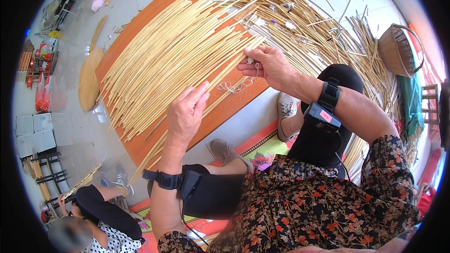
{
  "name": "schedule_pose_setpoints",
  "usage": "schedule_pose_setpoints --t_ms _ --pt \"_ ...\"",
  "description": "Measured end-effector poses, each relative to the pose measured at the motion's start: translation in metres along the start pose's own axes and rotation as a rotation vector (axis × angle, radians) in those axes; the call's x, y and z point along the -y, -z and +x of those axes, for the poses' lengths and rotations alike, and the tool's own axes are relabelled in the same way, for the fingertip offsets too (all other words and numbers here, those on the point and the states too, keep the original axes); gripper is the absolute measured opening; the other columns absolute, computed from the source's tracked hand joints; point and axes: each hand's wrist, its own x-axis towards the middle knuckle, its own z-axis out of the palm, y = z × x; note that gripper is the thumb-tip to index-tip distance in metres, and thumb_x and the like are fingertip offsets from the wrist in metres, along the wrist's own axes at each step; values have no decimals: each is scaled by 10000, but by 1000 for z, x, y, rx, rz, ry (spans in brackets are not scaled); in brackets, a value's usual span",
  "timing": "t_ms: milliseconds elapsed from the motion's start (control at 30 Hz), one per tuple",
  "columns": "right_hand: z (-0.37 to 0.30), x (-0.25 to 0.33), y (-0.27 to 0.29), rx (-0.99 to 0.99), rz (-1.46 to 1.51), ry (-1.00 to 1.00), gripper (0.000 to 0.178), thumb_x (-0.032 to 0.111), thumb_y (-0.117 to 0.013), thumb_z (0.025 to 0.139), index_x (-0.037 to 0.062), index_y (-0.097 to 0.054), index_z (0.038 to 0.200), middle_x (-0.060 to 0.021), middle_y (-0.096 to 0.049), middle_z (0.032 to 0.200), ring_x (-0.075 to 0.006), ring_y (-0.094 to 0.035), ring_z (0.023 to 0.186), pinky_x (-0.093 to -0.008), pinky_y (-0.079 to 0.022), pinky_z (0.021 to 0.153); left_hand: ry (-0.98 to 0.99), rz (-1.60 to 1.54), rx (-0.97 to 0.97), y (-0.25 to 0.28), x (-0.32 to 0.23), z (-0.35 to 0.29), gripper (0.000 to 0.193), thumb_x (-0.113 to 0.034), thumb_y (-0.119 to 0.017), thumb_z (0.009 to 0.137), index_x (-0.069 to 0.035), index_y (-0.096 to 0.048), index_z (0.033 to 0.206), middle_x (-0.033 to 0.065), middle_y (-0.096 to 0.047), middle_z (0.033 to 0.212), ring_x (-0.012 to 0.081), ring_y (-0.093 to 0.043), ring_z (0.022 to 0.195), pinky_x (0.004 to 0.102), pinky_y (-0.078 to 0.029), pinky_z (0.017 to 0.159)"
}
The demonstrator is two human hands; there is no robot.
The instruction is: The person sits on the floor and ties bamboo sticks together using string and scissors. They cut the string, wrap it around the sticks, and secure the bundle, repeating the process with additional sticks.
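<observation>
Many long pale reed stalks [168,56] lie side by side, fanned across an orange-brown board [140,145] on the floor. My left hand [185,112] rests flat on the near ends of the stalks, fingers together and extended. My right hand [265,65] pinches a thin white string [234,85] at the stalks' right edge; the string loops loosely down onto the board. Both wrists wear black bands with small devices.
A loose heap of more stalks [318,33] spreads at the right. A woven basket [398,49] stands far right. An oval woven mat [89,79] lies left of the board. Another person [93,225] sits at the lower left. Shelves and packages line the left wall.
</observation>
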Motion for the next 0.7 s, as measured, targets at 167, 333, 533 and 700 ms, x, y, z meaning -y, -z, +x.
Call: schedule_pose_setpoints --t_ms 167,333,533,700 --pt "1 -2 2 47 55 -32 233 178 -655 1008 -41 -599 1065 -129 -673 984 -229 -741 884 -302 -652 774 -6 -29 12 -4 -1 1 259 -137 -687 945 -52 -727 1187 105 -689 894 260 -659 719 358 -519 639" --pt "4 -4 1 -14 54 29 237 182 -667 1003 -27 -572 1062 -124 -654 998 -216 -729 873 -299 -650 788 -72 63 -18 -6 -1 3 307 -140 -703 927 -51 -708 1221 105 -699 943 268 -669 742 361 -529 652" --pt "17 6 14 -77 115 129 256 157 -657 1004 -80 -589 1071 -127 -650 976 -221 -729 851 -301 -650 821 10 -288 -76 -1 -1 -10 362 -185 -690 970 -1 -658 1280 120 -716 1097 239 -709 906 342 -570 768" --pt "16 6 12 -60 139 123 262 148 -635 1017 -82 -593 1137 -124 -657 985 -217 -725 874 -299 -646 832 599 -1334 -125 -8 19 -30 394 -312 -611 1040 0 -625 1279 176 -701 1176 261 -702 1065 372 -587 878"
